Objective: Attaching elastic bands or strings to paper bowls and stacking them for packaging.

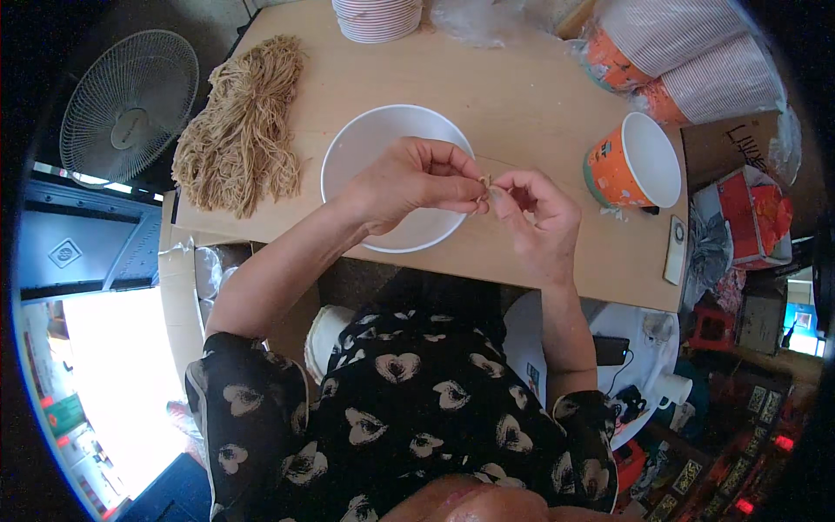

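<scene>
Over the right side of a white bowl point(348, 161), my two hands meet at the fingertips. My left hand point(417, 178) is closed, thumb and fingers pinching a short tan strand point(485, 182). The right hand point(541, 213) pinches the same strand from the other side, its thumb and index finger pressed together. The strand looks looped or knotted, but it is too small to make out fully. To the left of the bowl lies a thick bundle of tan, string-like strands point(248, 130), gathered near its middle. The visible inside of the bowl is plain white; my left hand and forearm hide part of it.
An orange paper tub point(613, 165) leans at the wooden table's point(522, 104) right side, near a white remote-like object point(675, 250). Stacked paper tubs point(670, 52) in plastic fill the far right corner; another stack point(377, 19) stands at the back. A fan point(130, 109) is at far left.
</scene>
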{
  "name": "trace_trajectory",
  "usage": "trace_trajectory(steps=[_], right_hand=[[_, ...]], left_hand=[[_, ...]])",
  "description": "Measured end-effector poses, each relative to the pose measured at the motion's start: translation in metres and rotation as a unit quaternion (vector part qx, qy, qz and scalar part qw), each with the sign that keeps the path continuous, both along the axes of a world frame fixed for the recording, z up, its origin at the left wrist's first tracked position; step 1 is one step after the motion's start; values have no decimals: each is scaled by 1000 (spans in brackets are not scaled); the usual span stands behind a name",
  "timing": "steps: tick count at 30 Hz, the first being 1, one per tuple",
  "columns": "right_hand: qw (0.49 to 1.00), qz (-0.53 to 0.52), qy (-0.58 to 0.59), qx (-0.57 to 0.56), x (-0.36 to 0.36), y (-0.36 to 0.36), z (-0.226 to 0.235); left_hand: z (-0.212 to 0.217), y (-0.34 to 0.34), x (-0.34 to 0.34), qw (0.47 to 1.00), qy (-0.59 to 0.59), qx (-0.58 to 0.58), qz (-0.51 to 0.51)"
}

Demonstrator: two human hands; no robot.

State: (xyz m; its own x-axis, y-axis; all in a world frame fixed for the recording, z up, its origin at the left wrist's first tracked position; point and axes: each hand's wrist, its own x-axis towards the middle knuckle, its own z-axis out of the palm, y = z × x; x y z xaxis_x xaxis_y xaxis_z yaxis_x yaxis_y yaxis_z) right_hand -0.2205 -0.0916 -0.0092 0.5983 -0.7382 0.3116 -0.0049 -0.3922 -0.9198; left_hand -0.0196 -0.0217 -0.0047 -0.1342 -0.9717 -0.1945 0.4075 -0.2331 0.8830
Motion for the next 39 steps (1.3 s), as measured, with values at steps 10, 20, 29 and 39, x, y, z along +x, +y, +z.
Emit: trace_trajectory(steps=[10,20,29,39], right_hand=[[1000,-17,-2,-10,2,5,-11],[993,-8,-5,120,6,4,0],[974,-2,-13,228,6,-3,1],[983,16,-24,183,-3,2,3]], left_hand=[[0,1,-3,999,-42,-18,17],[2,4,-9,983,-161,-74,59],[2,6,-14,975,-187,-99,73],[6,6,-15,980,-164,-90,69]])
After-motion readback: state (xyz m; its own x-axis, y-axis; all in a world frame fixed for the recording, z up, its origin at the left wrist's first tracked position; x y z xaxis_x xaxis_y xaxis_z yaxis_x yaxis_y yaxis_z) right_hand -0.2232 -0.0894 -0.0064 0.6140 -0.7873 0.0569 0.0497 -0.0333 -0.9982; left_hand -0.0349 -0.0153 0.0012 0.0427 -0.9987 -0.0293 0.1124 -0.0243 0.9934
